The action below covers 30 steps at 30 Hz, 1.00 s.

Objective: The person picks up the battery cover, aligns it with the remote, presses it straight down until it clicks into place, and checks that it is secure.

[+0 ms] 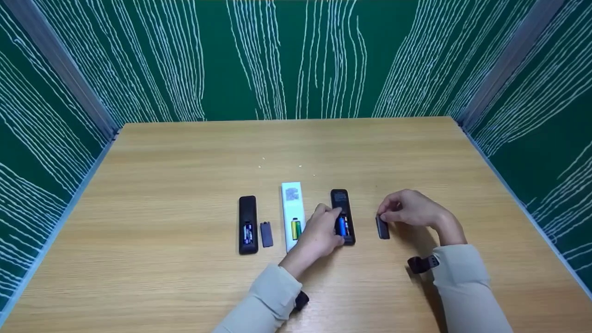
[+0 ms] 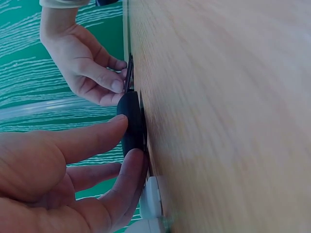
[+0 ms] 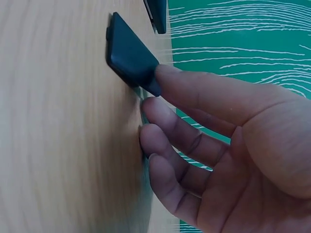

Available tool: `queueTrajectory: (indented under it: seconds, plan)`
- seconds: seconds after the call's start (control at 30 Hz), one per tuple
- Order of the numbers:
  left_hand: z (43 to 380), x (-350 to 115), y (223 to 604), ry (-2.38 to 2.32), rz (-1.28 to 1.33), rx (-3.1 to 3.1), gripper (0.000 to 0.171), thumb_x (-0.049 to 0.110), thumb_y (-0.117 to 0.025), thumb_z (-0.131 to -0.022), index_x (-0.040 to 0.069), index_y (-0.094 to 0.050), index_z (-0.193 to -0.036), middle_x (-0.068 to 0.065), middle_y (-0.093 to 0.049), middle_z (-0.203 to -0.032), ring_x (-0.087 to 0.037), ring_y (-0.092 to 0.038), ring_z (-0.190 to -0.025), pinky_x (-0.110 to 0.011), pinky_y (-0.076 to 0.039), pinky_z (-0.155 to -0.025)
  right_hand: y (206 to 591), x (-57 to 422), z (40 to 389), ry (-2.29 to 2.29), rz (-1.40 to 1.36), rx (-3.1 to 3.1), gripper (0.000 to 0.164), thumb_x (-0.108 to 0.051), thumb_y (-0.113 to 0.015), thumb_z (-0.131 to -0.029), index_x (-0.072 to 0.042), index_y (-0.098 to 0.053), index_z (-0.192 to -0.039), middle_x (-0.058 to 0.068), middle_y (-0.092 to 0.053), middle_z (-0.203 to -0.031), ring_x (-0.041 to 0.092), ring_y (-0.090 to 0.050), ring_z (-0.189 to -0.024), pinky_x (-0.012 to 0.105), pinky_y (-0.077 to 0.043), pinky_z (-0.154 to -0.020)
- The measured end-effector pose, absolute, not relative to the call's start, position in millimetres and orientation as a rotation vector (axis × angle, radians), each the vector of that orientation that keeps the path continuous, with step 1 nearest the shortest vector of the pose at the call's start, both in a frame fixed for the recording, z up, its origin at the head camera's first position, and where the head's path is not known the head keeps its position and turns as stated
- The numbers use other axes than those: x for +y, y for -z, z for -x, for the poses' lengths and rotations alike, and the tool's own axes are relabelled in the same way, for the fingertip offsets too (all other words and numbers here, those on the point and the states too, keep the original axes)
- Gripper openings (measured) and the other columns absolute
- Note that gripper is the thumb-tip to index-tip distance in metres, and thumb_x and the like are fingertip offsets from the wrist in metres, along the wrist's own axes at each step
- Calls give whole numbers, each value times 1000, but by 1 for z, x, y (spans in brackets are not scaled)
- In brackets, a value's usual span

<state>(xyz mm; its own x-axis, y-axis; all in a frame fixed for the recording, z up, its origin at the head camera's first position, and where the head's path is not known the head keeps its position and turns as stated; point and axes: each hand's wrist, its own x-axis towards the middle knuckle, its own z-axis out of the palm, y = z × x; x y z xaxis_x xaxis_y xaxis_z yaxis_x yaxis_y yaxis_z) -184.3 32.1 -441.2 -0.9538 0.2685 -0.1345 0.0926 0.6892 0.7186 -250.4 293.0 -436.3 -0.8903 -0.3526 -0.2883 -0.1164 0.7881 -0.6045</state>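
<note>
Near the middle of the table lies a black remote control (image 1: 341,201), back up, with blue batteries showing in its uncovered compartment. My left hand (image 1: 319,233) grips this remote by its sides, thumb and fingers on opposite edges; the left wrist view also shows the hand (image 2: 73,170) around the remote (image 2: 130,121). To its right, my right hand (image 1: 414,210) pinches one end of a small black battery cover (image 1: 383,230). In the right wrist view the cover (image 3: 129,51) stands tilted close over the table, thumb on its near end and other fingers curled below.
Left of my left hand lies a white remote (image 1: 292,208) with green and yellow batteries, partly hidden by that hand. Further left are another black remote (image 1: 248,212) with batteries exposed and a loose dark cover (image 1: 266,234). Small white specks (image 1: 300,166) dot the wooden table (image 1: 185,157).
</note>
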Motion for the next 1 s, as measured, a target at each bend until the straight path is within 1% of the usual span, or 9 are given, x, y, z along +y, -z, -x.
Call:
queueTrajectory:
  seconds: [0.1,0.3,0.47,0.7,1.0]
  plan:
    - [184,32,441,-1118,-284,2671,75,-1,-82,-88,4,-52,-156,-13,-53,-145,-26,-61,-123,-33,-52,-112,437,293,251,840,359,2592,7,-13,-75,-99,-12,-78,-105,4,-69,-94,24,-56,-84,34,-46,-71]
    - [184,33,441,-1104,-286,2680,75,-1,-82,-87,4,-52,-156,-14,-53,-146,-28,-61,-124,-35,-52,-113,437,293,251,826,335,2603,8,-15,-76,-99,-13,-80,-106,4,-70,-96,24,-55,-87,34,-45,-73]
    - [185,33,441,-1099,-274,2677,76,-1,-82,-88,5,-51,-157,-13,-53,-148,-28,-61,-125,-34,-52,-112,437,292,251,830,337,2597,7,-15,-76,-99,-13,-80,-105,5,-70,-94,24,-55,-84,34,-45,-71]
    - [184,32,441,-1117,-261,2666,77,-1,-82,-87,5,-51,-157,-14,-52,-149,-29,-61,-126,-36,-52,-113,436,294,250,821,331,2606,6,-16,-76,-99,-15,-80,-104,4,-70,-95,25,-55,-86,34,-45,-72]
    - [184,32,442,-1125,-295,2679,75,-2,-83,-86,2,-53,-155,-15,-54,-145,-28,-61,-124,-34,-53,-111,435,296,250,873,310,2595,8,-14,-75,-99,-12,-80,-106,4,-73,-93,26,-56,-84,33,-45,-70]
